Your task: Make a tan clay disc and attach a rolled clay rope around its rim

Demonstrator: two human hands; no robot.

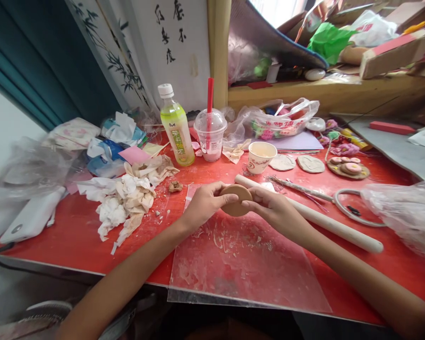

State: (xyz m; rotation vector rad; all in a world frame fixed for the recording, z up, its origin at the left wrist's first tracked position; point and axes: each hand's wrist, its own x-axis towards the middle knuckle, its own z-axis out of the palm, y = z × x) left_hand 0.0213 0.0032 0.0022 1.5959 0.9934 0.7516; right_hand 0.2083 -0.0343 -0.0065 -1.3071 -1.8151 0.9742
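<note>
A round, flat brown clay disc (236, 200) is held up between my two hands, tilted toward me. My left hand (207, 200) grips its left edge, thumb across the face and fingers behind. On the right edge, my right hand (269, 204) pinches it the same way. Below lies a clear plastic sheet (241, 278) strewn with clay scraps. A pale rolling pin (335, 227) rests on the table to the right, partly hidden behind my right hand. Just beyond the hands stands a paper cup (260, 158).
Crumpled tissues (127, 200) and a clay lump (175, 187) lie left. A drink bottle (177, 127) and a lidded cup with red straw (211, 137) stand behind. Flat clay pieces (310, 164), a decorated disc (349, 167) and a ring-ended tool (357, 208) lie right on the red table (152, 257).
</note>
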